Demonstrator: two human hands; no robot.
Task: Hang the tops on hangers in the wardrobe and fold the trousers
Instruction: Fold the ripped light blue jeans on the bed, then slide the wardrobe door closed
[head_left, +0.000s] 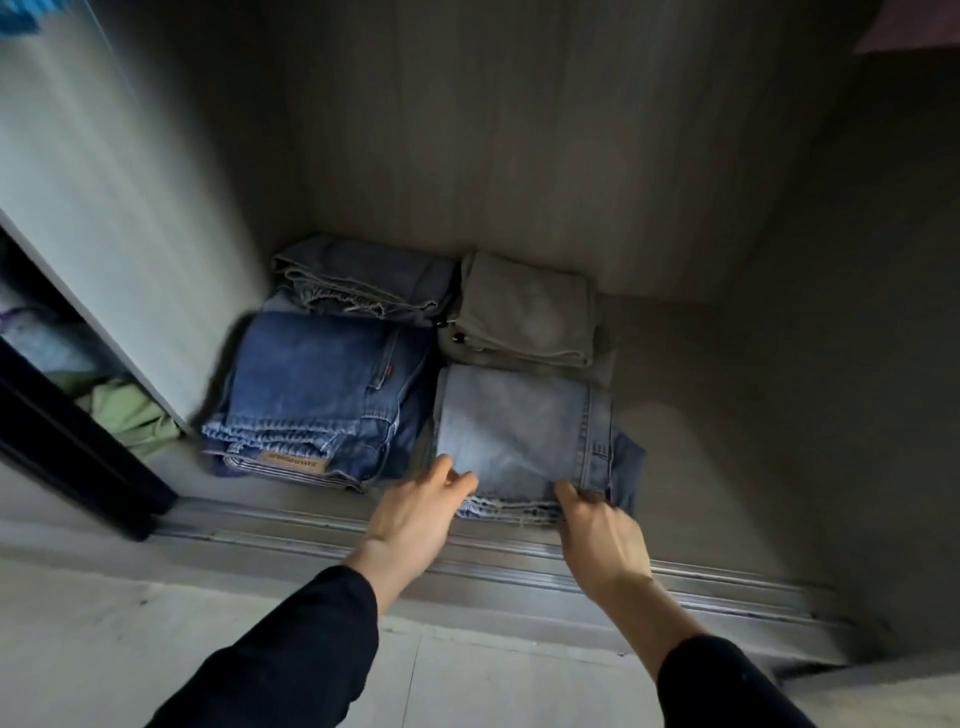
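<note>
At the front edge of the wardrobe floor (701, 415), light jeans (519, 431) lie folded beside dark jeans (322, 395). Your right hand (597, 525) pinches their near fold; your left hand (415, 514) touches it, fingers straight. Push evenly so the layers end up square.

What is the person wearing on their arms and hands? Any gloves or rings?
Both arms wear long, plain black sleeves: the left sleeve and the right sleeve each stop short of the hand. The left hand and the right hand are bare: no gloves, and no rings or watch that I can see.
</note>
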